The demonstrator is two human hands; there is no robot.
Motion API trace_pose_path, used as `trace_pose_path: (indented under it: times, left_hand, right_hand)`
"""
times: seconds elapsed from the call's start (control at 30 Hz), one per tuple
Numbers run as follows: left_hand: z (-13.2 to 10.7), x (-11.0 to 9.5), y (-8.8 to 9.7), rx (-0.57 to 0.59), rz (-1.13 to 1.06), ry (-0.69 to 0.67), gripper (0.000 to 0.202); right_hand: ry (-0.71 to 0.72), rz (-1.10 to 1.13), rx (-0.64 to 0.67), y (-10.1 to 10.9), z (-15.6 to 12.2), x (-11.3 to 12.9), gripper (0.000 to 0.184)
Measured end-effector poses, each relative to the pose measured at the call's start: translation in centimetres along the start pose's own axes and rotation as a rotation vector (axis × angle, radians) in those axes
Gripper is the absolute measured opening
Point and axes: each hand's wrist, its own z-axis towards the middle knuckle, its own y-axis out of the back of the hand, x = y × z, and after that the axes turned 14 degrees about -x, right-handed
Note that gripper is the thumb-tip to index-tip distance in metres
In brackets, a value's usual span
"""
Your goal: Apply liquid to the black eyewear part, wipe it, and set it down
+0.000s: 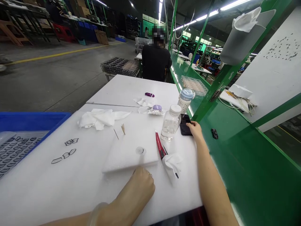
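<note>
My left hand (142, 183) is closed in a fist at the near edge of a white foam pad (127, 153). Its fingertips face away, so anything in them is hidden. On the pad lies a small round clear piece (140, 151), with several toothpicks (123, 129) farther back. At the table's right edge, my right hand (195, 129) has its fingers on the side of a black phone (185, 127). Left of the phone stand a clear bottle (169, 125) and a blue-lidded cup (185, 99). Between bottle and pad lies a red pen-like tool (160, 145), its lower part against crumpled tissue (172, 163).
Black outline-shaped parts (64, 156) lie at the left of the table. A blue bin (56, 121) borders it, holding a sheet of similar parts (18, 150). Tissues (101, 118) lie farther back. A green post (211, 97) rises at right. A person (156, 59) sits ahead.
</note>
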Motion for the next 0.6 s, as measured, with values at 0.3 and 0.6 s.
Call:
trace_pose_path:
  times: [0.3, 0.6]
  left_hand:
    - [-0.1, -0.1, -0.4, -0.039, 0.007, 0.012, 0.021]
    - [-0.1, 0.2, 0.4, -0.013, 0.003, -0.015, 0.020]
  right_hand:
    - [-0.014, 0.046, 0.015, -0.1, 0.1, -0.3, 0.047]
    - [-0.008, 0.021, 0.082, 0.5, -0.4, 0.3, 0.049]
